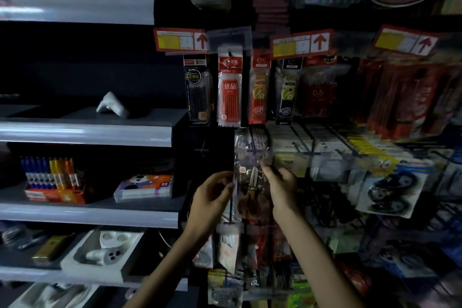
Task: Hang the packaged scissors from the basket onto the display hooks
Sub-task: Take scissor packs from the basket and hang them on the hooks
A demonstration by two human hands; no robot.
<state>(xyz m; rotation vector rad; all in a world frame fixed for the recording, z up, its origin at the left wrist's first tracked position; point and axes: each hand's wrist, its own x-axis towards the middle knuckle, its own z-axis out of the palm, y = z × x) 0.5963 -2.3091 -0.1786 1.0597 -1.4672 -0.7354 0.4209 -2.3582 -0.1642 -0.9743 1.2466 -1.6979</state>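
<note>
The clear plastic packet of scissors [250, 184], with pale blades faintly visible inside, was held upright against the display rack, below the row of hanging pen packs. The left hand [212, 195] pinched the packet's left edge between thumb and fingers. The right hand [282, 182] gripped its upper right edge with fingers curled. The packet's top lay level with a transparent plastic label holder [257, 157] at the front of a dark wire display hook [253, 144]. Blur and low light prevented confirming whether the hang hole was on the hook.

Assessment: this packet was at the point of hanging and not yet released, so the step was judged unfinished. The basket was not in view, so the count of packets left could not be established. Scissors already hung could not be identified.

Surroundings: a red-and-white pack of pen refills [230, 92] hung directly above. Grey metal shelving [85, 130] stood to the left, and carded correction-tape packs [390, 190] hung to the right
</note>
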